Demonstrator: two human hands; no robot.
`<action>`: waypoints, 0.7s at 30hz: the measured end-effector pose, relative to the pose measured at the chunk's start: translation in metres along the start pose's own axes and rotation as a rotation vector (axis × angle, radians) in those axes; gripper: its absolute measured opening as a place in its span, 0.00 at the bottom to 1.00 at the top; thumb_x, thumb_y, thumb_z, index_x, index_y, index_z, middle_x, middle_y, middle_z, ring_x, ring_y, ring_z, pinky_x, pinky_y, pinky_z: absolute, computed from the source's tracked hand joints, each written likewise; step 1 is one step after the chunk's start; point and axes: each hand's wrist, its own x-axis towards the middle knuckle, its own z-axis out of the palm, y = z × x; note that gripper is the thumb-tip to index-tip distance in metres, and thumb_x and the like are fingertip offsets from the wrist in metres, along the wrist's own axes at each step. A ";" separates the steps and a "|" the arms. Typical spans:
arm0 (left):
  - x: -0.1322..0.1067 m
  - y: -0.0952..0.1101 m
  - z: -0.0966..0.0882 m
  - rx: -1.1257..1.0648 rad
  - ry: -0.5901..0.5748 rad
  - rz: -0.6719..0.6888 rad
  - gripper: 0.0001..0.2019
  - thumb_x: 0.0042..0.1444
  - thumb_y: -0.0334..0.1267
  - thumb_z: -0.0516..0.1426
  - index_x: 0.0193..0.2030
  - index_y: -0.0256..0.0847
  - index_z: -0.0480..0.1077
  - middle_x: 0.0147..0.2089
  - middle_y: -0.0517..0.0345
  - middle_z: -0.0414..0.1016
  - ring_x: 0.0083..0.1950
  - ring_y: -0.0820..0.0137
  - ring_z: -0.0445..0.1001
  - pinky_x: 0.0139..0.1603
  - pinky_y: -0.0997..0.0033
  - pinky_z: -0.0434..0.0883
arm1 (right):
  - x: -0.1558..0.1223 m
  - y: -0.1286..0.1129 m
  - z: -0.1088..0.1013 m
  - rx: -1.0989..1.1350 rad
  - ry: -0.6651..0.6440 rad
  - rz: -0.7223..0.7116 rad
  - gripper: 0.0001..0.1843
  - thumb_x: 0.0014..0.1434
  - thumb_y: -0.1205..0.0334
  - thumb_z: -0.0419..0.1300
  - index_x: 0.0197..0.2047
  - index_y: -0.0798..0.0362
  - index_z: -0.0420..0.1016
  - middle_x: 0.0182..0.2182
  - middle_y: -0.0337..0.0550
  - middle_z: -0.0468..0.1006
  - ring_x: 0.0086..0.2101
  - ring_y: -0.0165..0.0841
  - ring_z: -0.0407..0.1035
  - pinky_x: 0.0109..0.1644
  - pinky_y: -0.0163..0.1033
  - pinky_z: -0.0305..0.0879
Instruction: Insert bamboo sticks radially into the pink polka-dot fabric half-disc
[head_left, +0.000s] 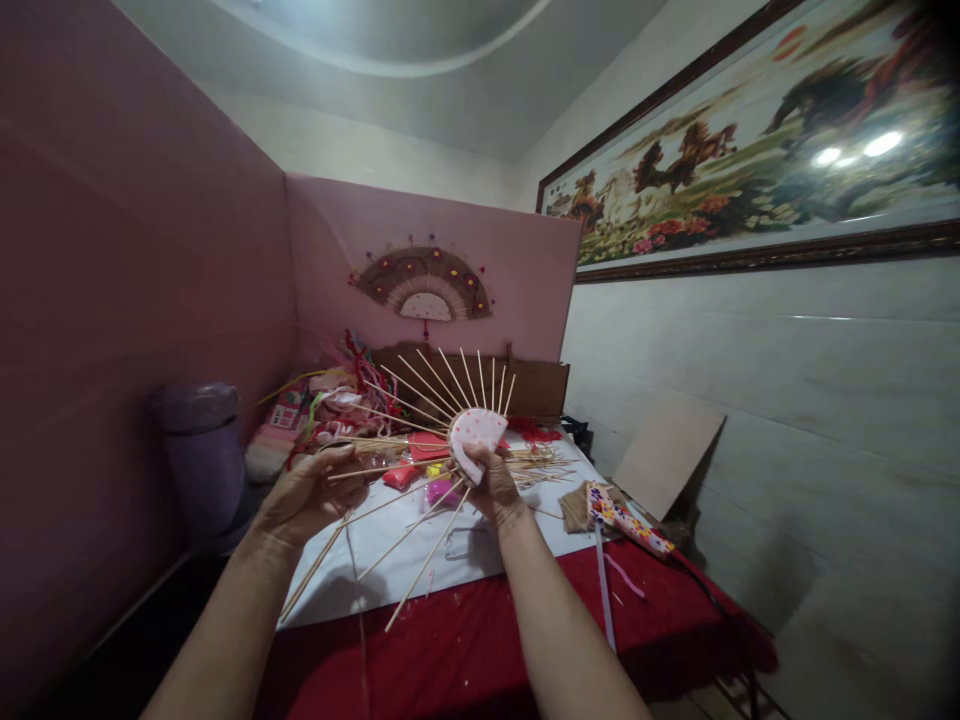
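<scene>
Ideally, we keep the 1 dotted half-round piece (484,428) steady above the surface (465,615), gripped in our right hand (497,488), with its 10-plus sticks (427,560) evenly spread, our left hand (309,497) at their tips, its grip unclear, and 1 decorated fan (420,268) behind.

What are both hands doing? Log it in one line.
right hand: gripping spotted half-disc | left hand: at radiating sticks, contact unclear | decorated fan: on pink panel

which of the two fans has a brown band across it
The displayed fan on the pink panel: a brown band arches across it, whereas the held fan in the right hand shows bare sticks.
</scene>
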 end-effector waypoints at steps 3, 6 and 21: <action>-0.006 0.007 0.000 0.117 -0.116 0.059 0.02 0.44 0.27 0.58 0.25 0.36 0.70 0.22 0.57 0.73 0.21 0.71 0.72 0.18 0.76 0.65 | 0.000 -0.001 0.000 -0.010 0.012 0.019 0.09 0.44 0.65 0.60 0.31 0.60 0.70 0.19 0.43 0.74 0.20 0.29 0.68 0.15 0.27 0.58; -0.008 0.017 -0.003 0.290 -0.207 0.182 0.08 0.42 0.30 0.61 0.18 0.37 0.67 0.11 0.66 0.59 0.11 0.81 0.56 0.11 0.81 0.54 | 0.001 -0.001 -0.001 -0.019 0.015 0.022 0.08 0.44 0.66 0.60 0.30 0.60 0.70 0.19 0.44 0.75 0.20 0.29 0.68 0.16 0.28 0.60; 0.007 0.035 0.011 0.617 -0.044 0.327 0.11 0.33 0.40 0.66 0.24 0.35 0.75 0.11 0.66 0.57 0.12 0.85 0.46 0.12 0.82 0.42 | -0.001 -0.005 -0.011 -0.016 -0.085 -0.007 0.09 0.46 0.66 0.58 0.32 0.61 0.71 0.22 0.42 0.77 0.22 0.30 0.71 0.22 0.31 0.66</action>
